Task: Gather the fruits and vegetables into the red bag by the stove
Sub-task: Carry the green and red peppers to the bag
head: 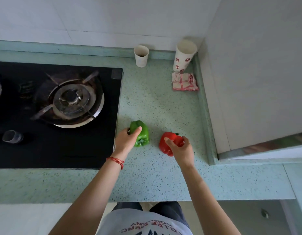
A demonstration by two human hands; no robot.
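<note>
Two hands gripped peppers on the counter (163, 106) beside the stove (62, 150): left hand (125, 140) curled round the green pepper (141, 134), right hand (182, 150) round the red pepper (165, 145).

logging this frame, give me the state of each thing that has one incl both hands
left hand: grips the green bell pepper
right hand: grips the red bell pepper
green bell pepper: on its side on the counter
red bell pepper: on the counter
gas burner: unlit
plain paper cup: upright
patterned paper cup: upright
checked cloth: folded
</note>
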